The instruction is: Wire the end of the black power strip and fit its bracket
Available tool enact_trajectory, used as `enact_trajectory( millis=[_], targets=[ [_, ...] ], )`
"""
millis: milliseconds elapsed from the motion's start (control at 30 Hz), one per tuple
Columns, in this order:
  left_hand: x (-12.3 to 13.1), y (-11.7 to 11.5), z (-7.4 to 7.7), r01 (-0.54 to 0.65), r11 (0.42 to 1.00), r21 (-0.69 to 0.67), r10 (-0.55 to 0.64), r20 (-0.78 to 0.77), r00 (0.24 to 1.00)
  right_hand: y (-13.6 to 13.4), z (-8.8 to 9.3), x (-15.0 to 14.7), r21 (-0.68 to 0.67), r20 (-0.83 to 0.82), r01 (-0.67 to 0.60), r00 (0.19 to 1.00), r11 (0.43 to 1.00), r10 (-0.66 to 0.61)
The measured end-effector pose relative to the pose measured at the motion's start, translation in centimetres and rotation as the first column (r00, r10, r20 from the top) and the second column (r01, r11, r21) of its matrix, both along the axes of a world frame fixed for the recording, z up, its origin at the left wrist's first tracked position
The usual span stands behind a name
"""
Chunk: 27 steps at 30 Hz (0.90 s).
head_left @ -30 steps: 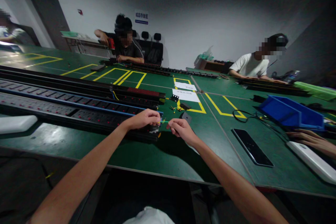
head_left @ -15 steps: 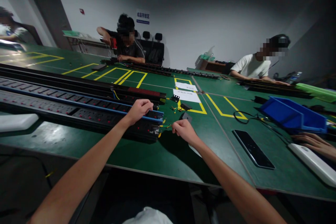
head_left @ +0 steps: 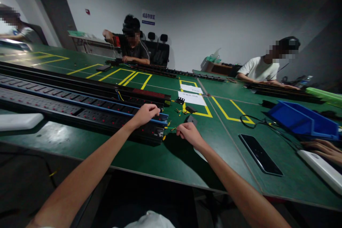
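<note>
Long black power strips [head_left: 101, 121] with rows of sockets and small red marks lie side by side on the green table; a blue edge runs along one. My left hand [head_left: 145, 115] is closed above the blue-edged strip near its right end. What its fingers hold, if anything, is hidden. Out of the nearest strip's open end comes a green-yellow wire [head_left: 171, 128], and the closed fingers of my right hand [head_left: 190, 134] pinch its free end. A small black block [head_left: 190, 119] sits just behind my right hand. Beyond it lies a black end piece with square holes [head_left: 180, 100].
White papers [head_left: 191, 98] and yellow tape outlines mark the table [head_left: 221, 153]. At right are a phone [head_left: 260, 154], a blue bin [head_left: 304, 119], a white device [head_left: 320, 169] and another person's hand [head_left: 324, 149]. Several people sit around the table, one holding a red tool [head_left: 117, 41].
The view has shifted slightly, so everything appears a little further right. My left hand has edged right along the strip. My right hand keeps its pinch on the wire.
</note>
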<state>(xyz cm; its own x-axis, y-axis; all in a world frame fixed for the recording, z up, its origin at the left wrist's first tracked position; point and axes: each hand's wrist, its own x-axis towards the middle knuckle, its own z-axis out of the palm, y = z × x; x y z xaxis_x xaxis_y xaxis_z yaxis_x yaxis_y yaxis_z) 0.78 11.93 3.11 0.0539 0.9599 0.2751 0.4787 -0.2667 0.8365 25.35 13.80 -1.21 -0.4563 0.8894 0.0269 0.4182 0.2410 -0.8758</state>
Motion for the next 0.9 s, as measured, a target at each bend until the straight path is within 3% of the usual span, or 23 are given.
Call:
enact_trajectory(
  millis=[333, 900],
  targets=[
    [-0.1, 0.1, -0.1, 0.004, 1.000, 0.007, -0.004, -0.046, 0.999, 0.0, 0.1, 0.0, 0.010, 0.033, -0.001, 0.999, 1.000, 0.001],
    [0.0, 0.1, -0.1, 0.018, 1.000, 0.009, -0.017, -0.062, 0.998, -1.2, 0.2, -0.9, -0.069, 0.022, -0.132, 0.991, 0.989, 0.134]
  ],
)
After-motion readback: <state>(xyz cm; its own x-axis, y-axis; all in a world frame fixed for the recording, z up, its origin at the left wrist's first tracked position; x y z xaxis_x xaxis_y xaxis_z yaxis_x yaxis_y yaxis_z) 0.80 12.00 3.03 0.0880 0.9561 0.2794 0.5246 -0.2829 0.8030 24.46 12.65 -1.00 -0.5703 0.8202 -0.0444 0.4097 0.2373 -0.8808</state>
